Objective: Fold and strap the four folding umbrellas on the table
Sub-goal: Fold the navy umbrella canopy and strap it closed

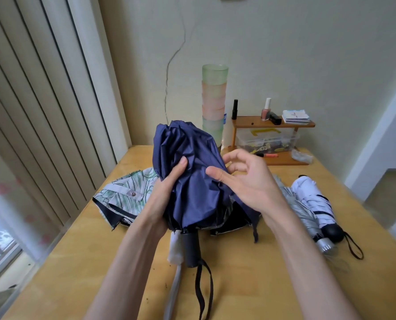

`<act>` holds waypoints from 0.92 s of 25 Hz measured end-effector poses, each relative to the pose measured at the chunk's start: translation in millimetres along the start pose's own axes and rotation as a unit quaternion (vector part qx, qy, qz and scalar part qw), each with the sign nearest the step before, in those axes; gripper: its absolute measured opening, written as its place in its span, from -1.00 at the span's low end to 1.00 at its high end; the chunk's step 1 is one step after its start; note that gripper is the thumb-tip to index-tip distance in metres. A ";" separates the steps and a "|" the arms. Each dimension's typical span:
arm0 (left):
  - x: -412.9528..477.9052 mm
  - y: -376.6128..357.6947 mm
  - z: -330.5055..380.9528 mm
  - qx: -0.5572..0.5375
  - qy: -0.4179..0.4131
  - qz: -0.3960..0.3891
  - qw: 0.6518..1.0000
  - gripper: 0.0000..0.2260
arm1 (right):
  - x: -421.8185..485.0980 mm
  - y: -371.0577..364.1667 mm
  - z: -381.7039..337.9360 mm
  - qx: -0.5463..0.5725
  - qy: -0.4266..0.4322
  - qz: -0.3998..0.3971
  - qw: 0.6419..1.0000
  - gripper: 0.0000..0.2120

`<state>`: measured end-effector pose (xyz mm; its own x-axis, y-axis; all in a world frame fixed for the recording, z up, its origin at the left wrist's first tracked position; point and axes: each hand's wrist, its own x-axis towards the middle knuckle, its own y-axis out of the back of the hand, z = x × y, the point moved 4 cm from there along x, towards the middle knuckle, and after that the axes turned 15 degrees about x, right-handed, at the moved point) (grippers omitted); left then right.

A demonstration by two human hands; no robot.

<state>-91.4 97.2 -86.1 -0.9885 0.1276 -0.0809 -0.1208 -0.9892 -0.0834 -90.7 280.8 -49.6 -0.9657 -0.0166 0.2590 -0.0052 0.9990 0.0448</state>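
Navy folding umbrella (192, 176) bunched above the table (273, 273) centre: left hand (167, 192) grips its canopy; right hand (250, 181) loosely open, thumb on fabric.

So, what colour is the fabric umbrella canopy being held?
Navy blue folding umbrella canopy; head view shows it.

This is a lived-in room at home. A cracked painted wall (169, 72) and vertical blinds (42, 100) frame a wooden tabletop (250, 273), where a small shelf (273, 123) holds nail polish (265, 110) beside stacked plastic cups (214, 100).
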 end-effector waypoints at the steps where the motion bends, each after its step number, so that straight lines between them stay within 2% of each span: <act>1: -0.5 2.5 2.0 0.003 0.010 0.001 1.000 -0.49 | 0.7 3.5 -4.0 0.012 0.010 0.000 1.000 -0.67; 3: -1.9 8.8 5.2 0.020 0.018 -0.002 1.000 -0.46 | 2.3 18.6 -12.0 0.061 0.054 0.033 0.996 -0.86; 4: -3.6 11.9 7.9 0.031 0.015 0.000 0.999 -0.43 | 3.2 29.1 -15.5 0.077 0.080 0.060 0.992 -0.89; 7: -6.9 20.9 14.4 0.068 0.005 0.025 0.997 -0.39 | 3.9 54.0 -19.6 0.060 0.120 0.110 0.985 -0.86; 11: -4.8 36.3 18.9 0.086 -0.025 0.073 0.993 -0.43 | 1.3 60.4 -12.4 0.068 0.097 0.124 0.985 -0.89; 15: -0.7 56.6 16.7 0.099 -0.047 0.128 0.986 -0.25 | -0.6 68.7 -12.0 0.037 0.104 0.094 0.989 -0.82; 18: -0.9 59.5 18.4 0.095 -0.065 0.110 0.987 -0.19 | 1.3 65.3 -7.5 -0.014 0.091 0.032 0.995 -0.75; 20: -0.4 51.9 20.3 0.101 -0.086 0.085 0.987 -0.28 | 1.8 51.9 -6.4 0.005 0.067 -0.005 0.998 -0.60; 23: -4.1 26.8 24.1 0.124 -0.105 0.047 0.986 -0.49 | 0.7 20.9 -6.1 0.090 0.014 -0.066 0.994 -0.41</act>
<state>-92.8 68.4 -64.1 -0.9903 0.0421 0.1324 -0.0204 -0.9867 0.1614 -89.9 301.4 -42.6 -0.9462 -0.1467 0.2885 -0.1800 0.9793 -0.0923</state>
